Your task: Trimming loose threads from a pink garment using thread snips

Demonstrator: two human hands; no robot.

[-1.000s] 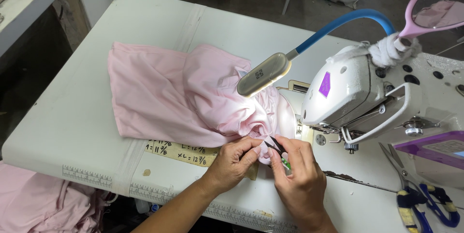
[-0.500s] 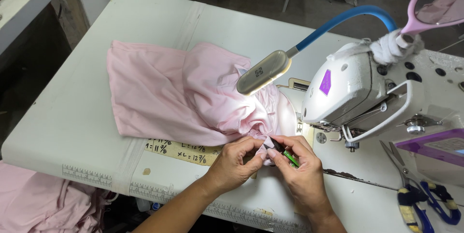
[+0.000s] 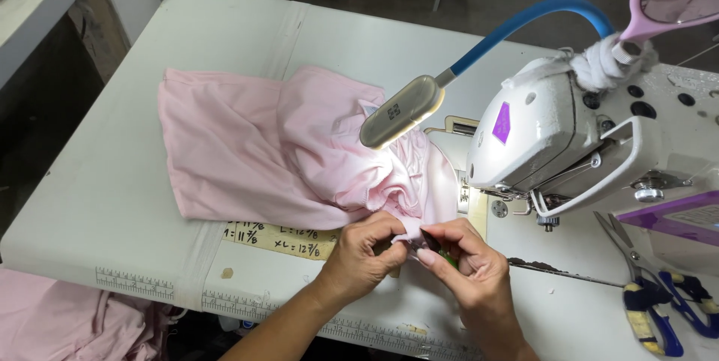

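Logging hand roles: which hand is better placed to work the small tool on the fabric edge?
Probably the right hand: it grips the small dark tool at the pink fabric edge, which the left hand pinches.

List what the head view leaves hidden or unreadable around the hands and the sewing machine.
- Small dark tool with a green part: mostly covered by the right hand; its kind is unclear.
- Pink fabric edge being worked: pinched under the left hand.
- Needle area: hidden behind the sewing machine head.
- Scissors: handles cut off by the lower right edge.
- Lamp: hides the fabric beneath it.
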